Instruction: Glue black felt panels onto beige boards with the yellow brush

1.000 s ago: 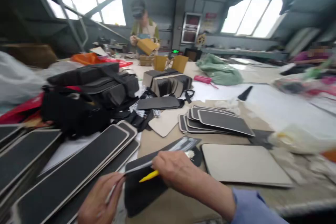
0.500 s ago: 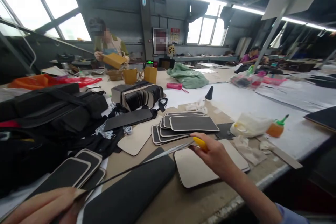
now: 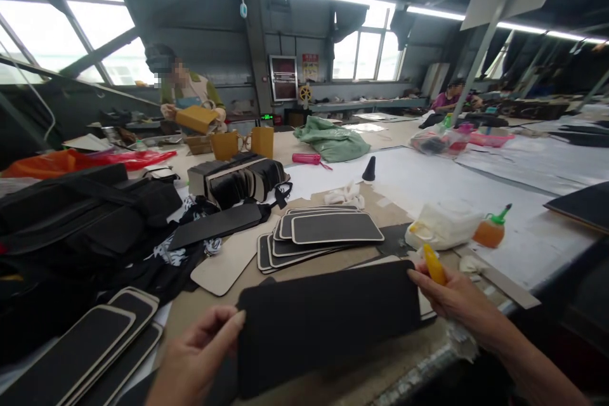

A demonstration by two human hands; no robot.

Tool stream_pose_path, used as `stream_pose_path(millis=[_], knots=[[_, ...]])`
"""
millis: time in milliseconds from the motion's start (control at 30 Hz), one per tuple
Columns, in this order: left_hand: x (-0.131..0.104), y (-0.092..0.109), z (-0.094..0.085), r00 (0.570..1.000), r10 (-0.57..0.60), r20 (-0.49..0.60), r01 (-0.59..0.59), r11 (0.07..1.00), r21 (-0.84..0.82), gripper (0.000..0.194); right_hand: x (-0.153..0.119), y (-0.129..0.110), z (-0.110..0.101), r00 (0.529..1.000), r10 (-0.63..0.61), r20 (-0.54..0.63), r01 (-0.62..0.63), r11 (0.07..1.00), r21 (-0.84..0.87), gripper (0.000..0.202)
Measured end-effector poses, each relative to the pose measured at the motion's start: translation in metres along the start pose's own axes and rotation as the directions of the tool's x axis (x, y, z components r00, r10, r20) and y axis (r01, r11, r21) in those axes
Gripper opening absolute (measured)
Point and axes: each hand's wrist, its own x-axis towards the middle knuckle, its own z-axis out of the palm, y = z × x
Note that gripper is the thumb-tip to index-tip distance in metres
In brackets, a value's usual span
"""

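Note:
A black rectangular panel (image 3: 328, 323) with rounded corners is held up over the near side of the table, its broad dark face towards me. My left hand (image 3: 200, 349) pinches its left edge between thumb and fingers. At the upper right corner, my right hand (image 3: 451, 295) grips the same panel by thumb and fingertips. A yellow tool handle (image 3: 434, 265) sticks up from that right hand; its working end is not visible. Pale panels lie partly hidden behind the held one. Just beyond it is a stack of black panels with cream borders (image 3: 337, 228).
More cream-bordered panels (image 3: 71, 349) lie at the lower left, near black bags (image 3: 85, 216). On the right stand a white plastic bag (image 3: 442, 226) and an orange bottle with green spout (image 3: 490, 233). A black cone (image 3: 369, 169) stands farther back. A co-worker (image 3: 190, 92) handles tan pieces across the table.
Earlier a long thin dark shape stretched between both hands; now the panel's broad face shows. My left hand has moved right and up, my right hand further right.

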Motion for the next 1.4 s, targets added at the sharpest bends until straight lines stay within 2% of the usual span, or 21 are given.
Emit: stream_pose_path(millis=[100, 167, 267, 367, 500, 600, 800, 1000, 1200, 1400], knots=[[-0.003, -0.016, 0.053, 0.965, -0.195, 0.175, 0.213, 0.974, -0.084, 0.041, 0.01, 0.03, -0.023, 0.996, 0.071, 0.061, -0.065, 0.993, -0.098, 0.041], [0.002, -0.025, 0.078, 0.935, -0.263, 0.238, 0.282, 0.958, -0.048, 0.042, 0.023, 0.049, -0.031, 0.993, 0.084, 0.078, -0.071, 0.986, -0.154, 0.039], [0.014, -0.031, 0.1, 0.927, -0.277, 0.254, 0.277, 0.96, 0.037, 0.04, 0.045, 0.065, -0.035, 0.995, 0.073, 0.069, -0.053, 0.964, -0.259, 0.036], [0.027, -0.033, 0.112, 0.939, -0.27, 0.214, 0.254, 0.962, 0.099, 0.036, 0.066, 0.065, -0.033, 0.998, 0.004, 0.061, 0.019, 0.926, -0.376, 0.033], [0.038, -0.039, 0.122, 0.933, -0.307, 0.188, 0.275, 0.945, 0.178, 0.034, 0.09, 0.065, -0.029, 0.985, -0.117, 0.126, 0.163, 0.869, -0.468, 0.032], [0.041, -0.042, 0.126, 0.922, -0.339, 0.187, 0.297, 0.929, 0.221, 0.034, 0.104, 0.073, -0.028, 0.977, -0.14, 0.16, 0.204, 0.824, -0.529, 0.032], [0.04, -0.044, 0.129, 0.914, -0.366, 0.177, 0.311, 0.91, 0.276, 0.029, 0.115, 0.089, -0.028, 0.987, -0.077, 0.139, 0.15, 0.741, -0.655, 0.031], [0.04, -0.042, 0.132, 0.904, -0.404, 0.139, 0.359, 0.895, 0.265, 0.022, 0.115, 0.09, -0.028, 0.988, -0.053, 0.149, 0.141, 0.711, -0.689, 0.036], [0.04, -0.04, 0.135, 0.895, -0.434, 0.104, 0.402, 0.885, 0.233, 0.019, 0.125, 0.105, -0.03, 0.992, -0.047, 0.12, 0.118, 0.698, -0.707, 0.036], [0.039, -0.04, 0.135, 0.904, -0.419, 0.086, 0.392, 0.891, 0.231, 0.02, 0.127, 0.103, -0.031, 0.989, -0.033, 0.144, 0.126, 0.69, -0.713, 0.035]])
